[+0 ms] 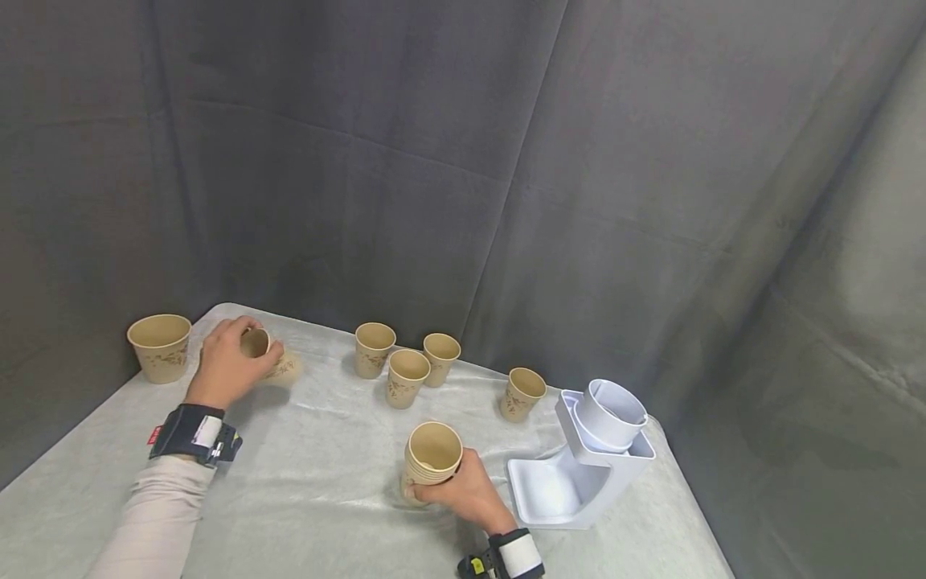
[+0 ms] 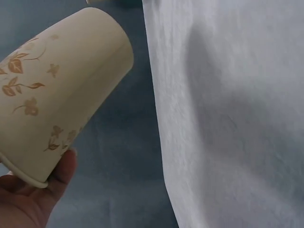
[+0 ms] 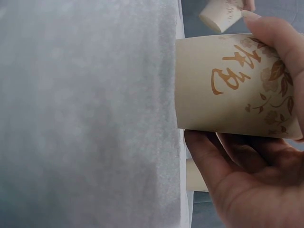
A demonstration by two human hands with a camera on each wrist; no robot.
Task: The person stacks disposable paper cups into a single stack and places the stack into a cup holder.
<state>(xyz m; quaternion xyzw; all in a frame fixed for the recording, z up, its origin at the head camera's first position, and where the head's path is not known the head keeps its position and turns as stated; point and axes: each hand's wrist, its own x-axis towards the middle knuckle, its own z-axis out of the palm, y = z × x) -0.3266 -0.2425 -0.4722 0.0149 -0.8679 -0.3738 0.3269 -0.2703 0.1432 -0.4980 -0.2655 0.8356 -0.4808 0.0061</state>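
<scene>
My left hand (image 1: 230,366) grips a beige paper cup (image 2: 76,71) near its rim, at the back left of the table. The cup is tilted, its mouth towards my hand and its base pointing away to the right. Brown leaf prints run along its side. Front and centre, my right hand (image 1: 470,492) holds a stack of nested paper cups (image 1: 432,454), thumb on one side and fingers on the other. Several rims show one below another. In the right wrist view, brown lettering and leaves mark the stack's outer cup (image 3: 232,85), its base close to the cloth.
A larger paper cup (image 1: 161,358) stands at the far left. Three cups cluster at the back, the nearest (image 1: 407,376) slightly forward. Another cup (image 1: 522,396) stands right of them, beside a white plastic stand (image 1: 604,482) bearing a white cylinder (image 1: 608,426). Grey curtains (image 1: 405,161) border the table.
</scene>
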